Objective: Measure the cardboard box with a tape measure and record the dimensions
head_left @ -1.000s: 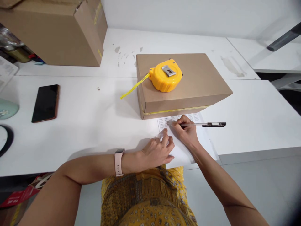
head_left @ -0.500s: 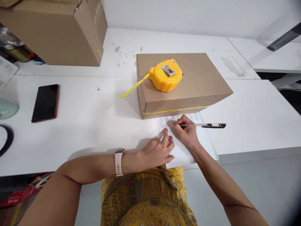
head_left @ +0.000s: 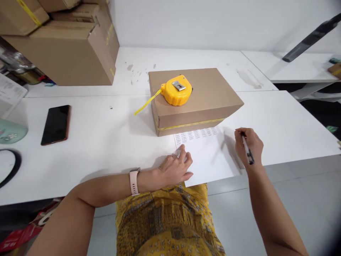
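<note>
Fingers of the right hand (head_left: pixel 249 145) close in a grip on a pen (head_left: pixel 247 151), pinching its barrel, dark cap end toward the wrist. Hand and pen hang in front of the small box (head_left: pixel 210 96), off its right corner, just beyond the right edge of the paper sheet (head_left: pixel 210 156). The left hand (head_left: pixel 177 169) holds nothing; its loosely bent fingertips press the sheet's left edge, in front of the box's left corner. The sheet's printed far edge meets the box's front. A yellow tape measure (head_left: pixel 176 93) sits on the box, its strap over the left side. A phone (head_left: pixel 55 123) lies on the bench (head_left: pixel 287 124) well left of the box, and large cartons (head_left: pixel 66 53) stand behind and left of it.
</note>
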Demonstrator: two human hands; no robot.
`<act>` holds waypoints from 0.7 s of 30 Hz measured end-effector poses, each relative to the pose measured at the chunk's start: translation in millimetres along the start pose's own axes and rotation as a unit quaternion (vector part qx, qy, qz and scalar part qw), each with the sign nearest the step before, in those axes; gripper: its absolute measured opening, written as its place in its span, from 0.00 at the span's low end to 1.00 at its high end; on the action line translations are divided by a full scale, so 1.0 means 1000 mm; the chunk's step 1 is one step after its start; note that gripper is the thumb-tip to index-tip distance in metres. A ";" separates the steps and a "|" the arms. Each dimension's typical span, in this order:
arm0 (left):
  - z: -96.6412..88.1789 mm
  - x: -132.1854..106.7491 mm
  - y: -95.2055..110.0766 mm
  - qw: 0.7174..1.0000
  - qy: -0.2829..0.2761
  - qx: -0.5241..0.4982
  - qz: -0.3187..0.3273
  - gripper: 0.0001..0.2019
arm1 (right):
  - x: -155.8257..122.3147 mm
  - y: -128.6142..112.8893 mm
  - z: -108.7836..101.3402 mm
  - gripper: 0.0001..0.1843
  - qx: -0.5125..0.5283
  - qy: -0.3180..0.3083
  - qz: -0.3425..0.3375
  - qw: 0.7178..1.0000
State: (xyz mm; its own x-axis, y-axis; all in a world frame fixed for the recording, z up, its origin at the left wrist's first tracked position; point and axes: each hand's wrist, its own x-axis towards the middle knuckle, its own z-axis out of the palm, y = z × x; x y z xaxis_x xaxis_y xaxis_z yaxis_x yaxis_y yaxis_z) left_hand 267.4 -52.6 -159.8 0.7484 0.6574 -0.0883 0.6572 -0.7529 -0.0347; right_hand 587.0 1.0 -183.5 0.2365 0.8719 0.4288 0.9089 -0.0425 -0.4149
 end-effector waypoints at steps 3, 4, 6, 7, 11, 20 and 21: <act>-0.001 0.001 -0.004 0.999 0.033 -0.004 -0.006 0.27 | 0.012 0.037 -0.002 0.16 -0.092 -0.058 -0.030 0.994; -0.003 0.001 -0.007 0.998 0.063 -0.011 -0.001 0.22 | 0.015 0.043 -0.001 0.19 -0.111 -0.074 -0.027 0.991; -0.012 0.000 -0.017 0.987 0.155 -0.032 0.010 0.13 | 0.017 0.048 0.002 0.23 -0.134 -0.085 -0.022 0.987; -0.020 0.001 -0.023 0.976 0.215 -0.044 0.006 0.12 | 0.017 0.049 0.004 0.24 -0.137 -0.079 -0.022 0.987; -0.067 0.010 -0.053 0.897 0.420 -0.077 -0.114 0.10 | 0.014 0.048 0.011 0.27 -0.112 -0.023 -0.023 0.993; -0.129 0.051 -0.108 0.820 0.343 -0.335 -0.312 0.34 | 0.012 0.027 -0.009 0.21 0.016 0.146 -0.008 0.989; -0.132 0.051 -0.107 0.798 0.353 -0.388 -0.297 0.32 | 0.014 0.016 -0.018 0.19 0.050 0.175 -0.010 0.983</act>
State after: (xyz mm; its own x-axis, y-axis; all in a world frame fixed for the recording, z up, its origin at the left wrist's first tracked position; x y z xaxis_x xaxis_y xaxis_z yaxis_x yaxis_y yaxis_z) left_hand 247.0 65.5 -29.1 -0.0329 0.9514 0.3063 0.5669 -0.2346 0.7897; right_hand 611.2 3.8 -169.8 0.3384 0.6505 0.6799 0.8804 0.0363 -0.4729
